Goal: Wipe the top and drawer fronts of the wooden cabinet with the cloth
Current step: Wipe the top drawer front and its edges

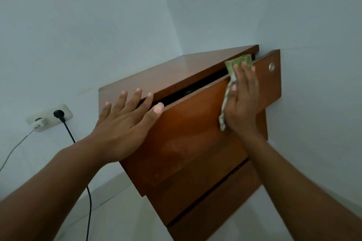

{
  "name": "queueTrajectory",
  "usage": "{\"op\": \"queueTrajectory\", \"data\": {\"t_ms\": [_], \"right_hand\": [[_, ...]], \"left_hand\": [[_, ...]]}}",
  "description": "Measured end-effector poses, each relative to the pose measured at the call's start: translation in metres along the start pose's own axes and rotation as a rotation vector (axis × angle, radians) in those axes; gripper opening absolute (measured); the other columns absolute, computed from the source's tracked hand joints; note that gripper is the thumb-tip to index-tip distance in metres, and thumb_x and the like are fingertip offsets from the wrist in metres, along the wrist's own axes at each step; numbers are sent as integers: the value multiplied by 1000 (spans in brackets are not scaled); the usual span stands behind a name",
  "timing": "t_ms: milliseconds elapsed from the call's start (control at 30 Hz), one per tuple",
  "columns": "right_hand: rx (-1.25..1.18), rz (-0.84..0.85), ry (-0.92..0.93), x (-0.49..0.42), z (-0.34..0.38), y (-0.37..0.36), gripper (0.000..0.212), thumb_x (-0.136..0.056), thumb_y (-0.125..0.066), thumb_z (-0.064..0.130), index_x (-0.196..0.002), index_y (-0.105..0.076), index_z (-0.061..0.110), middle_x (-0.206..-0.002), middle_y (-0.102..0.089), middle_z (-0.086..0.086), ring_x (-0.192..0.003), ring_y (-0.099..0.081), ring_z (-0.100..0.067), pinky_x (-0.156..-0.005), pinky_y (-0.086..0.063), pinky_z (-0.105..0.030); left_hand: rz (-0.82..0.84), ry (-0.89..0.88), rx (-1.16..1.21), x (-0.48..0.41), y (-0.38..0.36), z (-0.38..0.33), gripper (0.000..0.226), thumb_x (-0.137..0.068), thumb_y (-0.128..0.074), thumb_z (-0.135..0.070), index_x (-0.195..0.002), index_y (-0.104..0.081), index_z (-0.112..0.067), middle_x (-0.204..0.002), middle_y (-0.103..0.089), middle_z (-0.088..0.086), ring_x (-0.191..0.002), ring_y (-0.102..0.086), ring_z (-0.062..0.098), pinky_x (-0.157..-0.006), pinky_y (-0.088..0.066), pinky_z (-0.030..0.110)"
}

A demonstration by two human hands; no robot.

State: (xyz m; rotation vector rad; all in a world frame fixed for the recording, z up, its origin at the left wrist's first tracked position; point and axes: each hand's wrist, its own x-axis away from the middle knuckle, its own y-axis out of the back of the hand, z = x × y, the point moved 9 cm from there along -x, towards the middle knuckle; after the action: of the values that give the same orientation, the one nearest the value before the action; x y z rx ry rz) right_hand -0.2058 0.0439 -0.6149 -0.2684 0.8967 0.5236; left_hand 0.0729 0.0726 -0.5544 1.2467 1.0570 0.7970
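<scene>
A reddish-brown wooden cabinet [188,68] stands in a room corner, its top drawer [192,123] pulled partly out and showing a round metal lock [271,67]. My right hand [242,101] presses a folded green cloth [233,76] flat against the upper right of that drawer front, the cloth sticking out above and to the left of my fingers. My left hand [125,121] lies with straight fingers on the cabinet's left side and top edge, thumb at the drawer's upper left corner. Lower drawer fronts [205,191] sit below, closed.
A white wall socket [50,117] to the left holds a black plug whose cable [89,201] hangs to the floor, plus a white charger with a thin grey wire [15,148]. Pale walls close in behind and on the right.
</scene>
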Motion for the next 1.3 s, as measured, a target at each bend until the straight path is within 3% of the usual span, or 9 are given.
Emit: {"op": "queueTrajectory", "data": {"t_ms": [100,233,400,467,667,800,1033,1200,1300], "right_hand": [[-15,-134,-66,-25,-25,24,45,-91,-41,-1,-129,-58,14,-138,-54,-3,-130,-44,-26,-110,-28,-15],[-84,-242,-107,-41,1,55,50,-80,-39,-8,-118,-64,13,-123,-63,-5,-115,-55,-22,-105,-43,-26],[-202,388,546,18,167,-13,40,-83,-44,1,-114,-67,11,-118,-66,-7,-109,-57,-23,-96,-45,-36],[-126,534,588,46,172,-36,37,-88,-39,16,-112,-67,15,-114,-67,-2,-106,-57,-21,-95,-43,-41],[-124,264,367,-14,72,-7,38,-84,-44,2,-105,-69,19,-107,-68,7,-103,-59,-11,-98,-44,-44],[-58,162,192,-65,-12,19,36,-83,-43,-5,-104,-68,9,-107,-68,-7,-103,-60,-22,-100,-46,-47],[241,32,28,-112,-96,50,50,-77,-47,-14,-113,-70,11,-110,-70,-11,-99,-57,-33,-86,-32,-15],[-48,-287,-654,-41,-132,61,39,-91,-42,-3,-114,-69,14,-101,-66,-4,-96,-63,-26,-77,-43,-23],[-178,-306,-750,6,-102,55,37,-97,-43,2,-122,-65,18,-112,-63,2,-94,-63,-13,-75,-45,-12]], "left_hand": [[-12,1,-2,1,0,-1,98,-65,16,-89,-154,5,-51,-164,18,-19,-148,27,8,-122,16,45],[-28,11,-27,0,0,-1,100,-64,17,-89,-155,7,-48,-164,18,-17,-149,26,10,-122,15,45],[-46,18,-8,0,1,0,95,-66,15,-90,-153,10,-51,-164,16,-19,-150,23,7,-123,13,43],[-40,25,-12,-1,1,1,98,-65,14,-90,-154,10,-50,-164,17,-19,-150,23,7,-123,13,42],[-23,33,-21,1,1,1,102,-63,16,-90,-154,12,-45,-164,19,-18,-148,26,9,-122,15,43],[-28,20,-16,0,1,3,102,-63,15,-91,-154,10,-46,-163,19,-19,-148,27,7,-122,16,43],[-66,20,-64,-4,0,6,95,-65,16,-91,-150,12,-50,-163,19,-18,-148,26,7,-122,15,43],[-120,19,-122,-4,3,6,85,-68,16,-90,-146,14,-56,-164,16,-15,-150,22,10,-123,12,44],[-172,26,-197,-6,5,6,84,-74,16,-86,-151,12,-53,-167,7,-10,-153,15,13,-124,10,45]]}}
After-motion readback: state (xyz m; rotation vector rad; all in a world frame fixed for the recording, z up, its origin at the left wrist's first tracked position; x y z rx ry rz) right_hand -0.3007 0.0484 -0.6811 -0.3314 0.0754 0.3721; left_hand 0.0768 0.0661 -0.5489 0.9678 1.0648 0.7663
